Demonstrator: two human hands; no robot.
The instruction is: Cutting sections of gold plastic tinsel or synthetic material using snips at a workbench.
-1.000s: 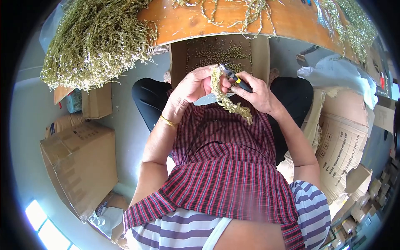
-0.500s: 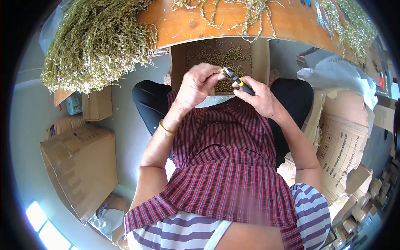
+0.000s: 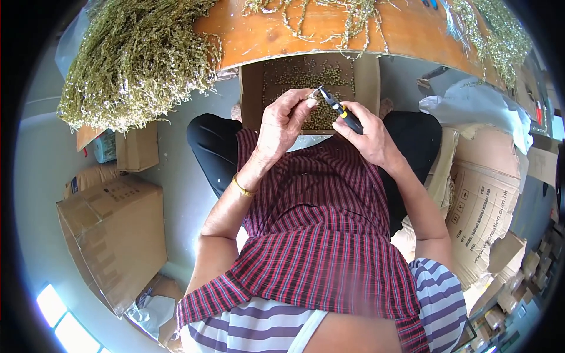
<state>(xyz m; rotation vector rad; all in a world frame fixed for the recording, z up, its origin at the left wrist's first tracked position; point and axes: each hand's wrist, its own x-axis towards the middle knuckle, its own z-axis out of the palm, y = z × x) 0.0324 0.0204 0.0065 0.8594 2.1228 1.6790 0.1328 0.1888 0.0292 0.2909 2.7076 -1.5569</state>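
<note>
My right hand [image 3: 371, 134] is closed round the handles of pliers [image 3: 340, 110], black with yellow bands. Their jaws point up and left, right beside the fingertips of my left hand [image 3: 283, 120]. Thumb and forefinger of that hand are pinched on a small pale bit at the jaws, too small to name. Both hands are above an open cardboard box [image 3: 368, 88], and many small gold-green beads [image 3: 335, 76] lie in it. My hands hide part of its near side.
An orange-brown wooden table [image 3: 259, 35] curves across the top. On its left hangs a thick heap of gold-green strands [image 3: 141, 65], with looser strands [image 3: 359, 26] further along. Cardboard boxes stand at left [image 3: 118, 235] and right [image 3: 479, 206], near a clear plastic bag [image 3: 477, 103].
The pliers have turned a little, their jaws moving slightly up at my left fingertips. My left forearm has shifted slightly to the right.
</note>
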